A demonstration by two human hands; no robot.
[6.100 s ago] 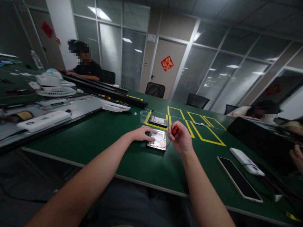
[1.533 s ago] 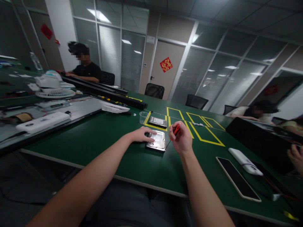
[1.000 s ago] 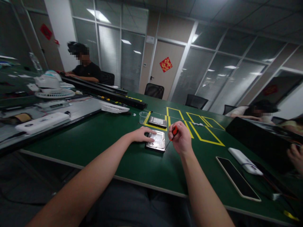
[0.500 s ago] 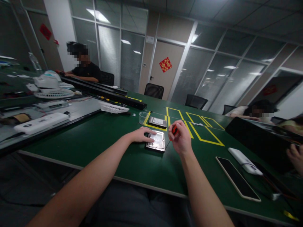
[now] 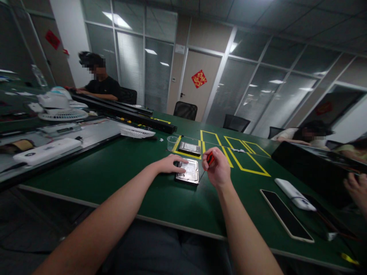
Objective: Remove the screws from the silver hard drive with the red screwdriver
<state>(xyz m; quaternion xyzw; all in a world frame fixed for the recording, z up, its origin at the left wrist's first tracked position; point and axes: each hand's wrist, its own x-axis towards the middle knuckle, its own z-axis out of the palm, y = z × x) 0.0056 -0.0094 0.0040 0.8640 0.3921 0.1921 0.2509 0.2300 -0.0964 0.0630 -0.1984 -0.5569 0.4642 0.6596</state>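
Note:
A silver hard drive [image 5: 192, 173] lies on the green table in front of me. My left hand [image 5: 169, 165] grips it from the left, with thumb and a finger apart on its upper face. To the right, my right hand [image 5: 217, 166] is closed around the red and black handle of a screwdriver [image 5: 210, 158]. The thin shaft slants down and left toward the drive's lower right corner; whether its tip touches a screw is too small to tell. Just behind lies a second hard drive [image 5: 189, 148] inside a yellow taped frame, beside a clear plastic cup [image 5: 172, 143].
Yellow tape rectangles [image 5: 252, 174] mark the table [image 5: 120, 183]. On the right are a phone [image 5: 286, 215], a white power bank [image 5: 295, 194] and a large black panel [image 5: 301, 168]. White fan parts [image 5: 137, 131] and a white device [image 5: 47, 150] lie left. Other people sit around.
The whole view has shifted slightly to the left. Both hands, the drive and the screwdriver keep nearly the same positions relative to each other.

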